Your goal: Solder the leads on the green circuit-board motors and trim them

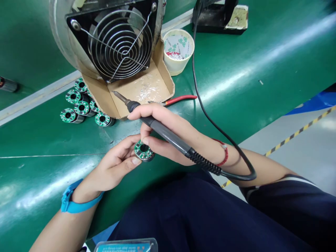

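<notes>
Between the thumb and fingers of my left hand (115,162) is a small round motor (144,151), its ring-shaped green circuit board facing up. My right hand (170,134) has a dark grey soldering iron (168,134) lying across it, tip pointing to the upper left over the cardboard tray. The thumb and a finger of that hand also touch the right edge of the motor's board. Several similar motors (68,115) with green boards stand grouped left of the cardboard tray (168,85), which holds loose metal clippings.
A fan with a wire guard (124,52) stands behind the tray. Red-handled cutters (181,99) lie beside it, near a white tub (178,64). A soldering iron stand with a sponge (237,17) is at the back. The iron's cable (195,75) loops down on the right.
</notes>
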The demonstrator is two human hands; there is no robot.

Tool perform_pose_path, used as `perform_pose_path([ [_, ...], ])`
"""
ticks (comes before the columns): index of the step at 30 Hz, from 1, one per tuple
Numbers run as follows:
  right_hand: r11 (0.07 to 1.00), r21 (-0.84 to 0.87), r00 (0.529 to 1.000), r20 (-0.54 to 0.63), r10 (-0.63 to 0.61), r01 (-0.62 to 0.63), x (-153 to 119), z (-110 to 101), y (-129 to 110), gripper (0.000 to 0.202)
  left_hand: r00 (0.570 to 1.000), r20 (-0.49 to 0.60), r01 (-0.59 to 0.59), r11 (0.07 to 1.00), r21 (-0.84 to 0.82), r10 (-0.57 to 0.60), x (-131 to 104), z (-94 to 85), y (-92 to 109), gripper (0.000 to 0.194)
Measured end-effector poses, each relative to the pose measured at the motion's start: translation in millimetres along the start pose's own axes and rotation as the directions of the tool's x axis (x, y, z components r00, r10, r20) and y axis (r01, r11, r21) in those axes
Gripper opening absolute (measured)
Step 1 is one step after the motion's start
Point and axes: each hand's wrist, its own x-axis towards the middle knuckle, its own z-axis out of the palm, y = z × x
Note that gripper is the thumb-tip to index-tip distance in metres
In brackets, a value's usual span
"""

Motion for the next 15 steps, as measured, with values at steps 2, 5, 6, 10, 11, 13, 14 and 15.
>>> perform_pose_path([
  [2,1.000,0.010,1.000,-0.006,0.013,-0.013,-1,0,0,0.038,1.000,-0.012,0.016,1.000,0.005,-0.016,0,-0.3,1,0.033],
  [5,0.999,0.003,0.999,-0.010,0.038,-0.038,-2,0,1,0.041,1.000,-0.002,0.016,1.000,0.015,-0.016,1,-2.5,2,0.031],
  [6,0.999,0.002,0.999,-0.010,0.047,-0.047,-3,1,1,0.043,1.000,-0.004,0.009,1.000,0.023,-0.009,1,-3.2,2,0.032],
  [10,0.989,-0.139,0.997,-0.062,0.048,-0.056,-13,7,-1,0.061,0.995,-0.098,-0.004,0.990,0.141,0.018,3,-0.3,-4,0.035],
  [11,0.974,-0.224,0.997,-0.080,0.018,-0.035,-15,10,-1,0.063,0.991,-0.129,0.004,0.979,0.206,0.023,2,1.7,-5,0.035],
  [13,0.915,-0.402,0.992,-0.103,-0.076,0.029,-20,16,3,0.057,0.981,-0.190,0.050,0.917,0.395,0.029,-1,4.0,-1,0.038],
  [14,0.876,-0.479,0.987,-0.105,-0.119,0.055,-21,19,7,0.051,0.973,-0.226,0.082,0.864,0.497,0.037,-4,2.4,4,0.042],
  [15,0.834,-0.548,0.983,-0.100,-0.152,0.073,-22,22,11,0.046,0.958,-0.278,0.120,0.798,0.591,0.062,-8,-2.2,12,0.046],
])
